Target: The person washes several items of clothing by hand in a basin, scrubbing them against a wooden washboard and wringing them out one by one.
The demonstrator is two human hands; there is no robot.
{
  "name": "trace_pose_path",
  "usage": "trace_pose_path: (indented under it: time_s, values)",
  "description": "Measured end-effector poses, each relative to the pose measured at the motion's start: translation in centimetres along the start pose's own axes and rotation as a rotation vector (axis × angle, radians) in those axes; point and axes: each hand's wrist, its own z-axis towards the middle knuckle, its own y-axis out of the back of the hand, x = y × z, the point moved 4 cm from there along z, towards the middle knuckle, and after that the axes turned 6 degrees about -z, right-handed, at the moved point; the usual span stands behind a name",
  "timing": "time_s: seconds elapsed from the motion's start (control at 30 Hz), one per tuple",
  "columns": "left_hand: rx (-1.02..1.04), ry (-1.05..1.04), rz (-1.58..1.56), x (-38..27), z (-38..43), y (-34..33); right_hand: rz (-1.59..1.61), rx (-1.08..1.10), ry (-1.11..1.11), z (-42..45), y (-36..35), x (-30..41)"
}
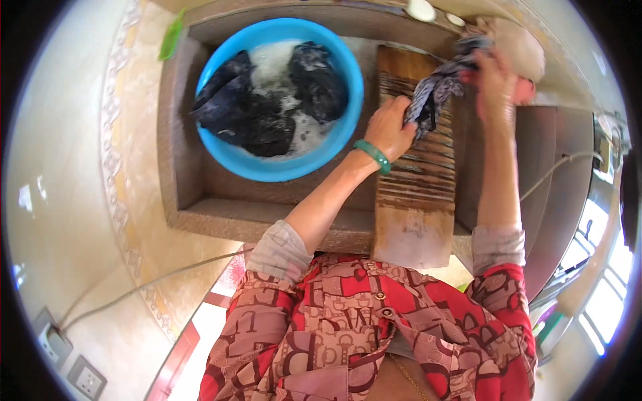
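My left hand (392, 126), with a green bangle at its wrist, grips the lower end of a twisted grey-and-dark patterned cloth (436, 90) over a wooden washboard (415, 195). Higher up at the right, my right hand (494, 80) is slightly blurred and closed around the cloth's other end, beside some red and pale fabric. The ridged washboard leans over the front rim of a stone sink (225, 228). At its left stands a blue basin (281, 171), where dark garments (261, 120) lie in sudsy water.
A green plastic item (172, 37) rests at the sink's back left corner. White soap-like pieces (421, 10) lie on the back ledge, near a pale bundle (519, 47). A grey cord (150, 288) runs along the left wall to an outlet (54, 345). Dark panels stand at the right.
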Motion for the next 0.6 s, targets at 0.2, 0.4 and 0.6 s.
trace_pose_path:
  time_s: [0.2, 0.4, 0.6]
  values:
    - [0.329, 0.184, 0.614, 2.5, -1.5, -4.1, -1.167, 0.210, 0.183, 0.5, -0.6, -13.4]
    - [0.391, 0.322, 0.624, 4.3, -1.2, -5.5, -0.848, 0.584, 0.160, -3.9, -2.8, -12.0]
    - [0.500, 0.276, 0.711, 2.7, -0.2, -6.3, -1.067, 0.341, 0.436, -0.9, -1.8, -13.0]
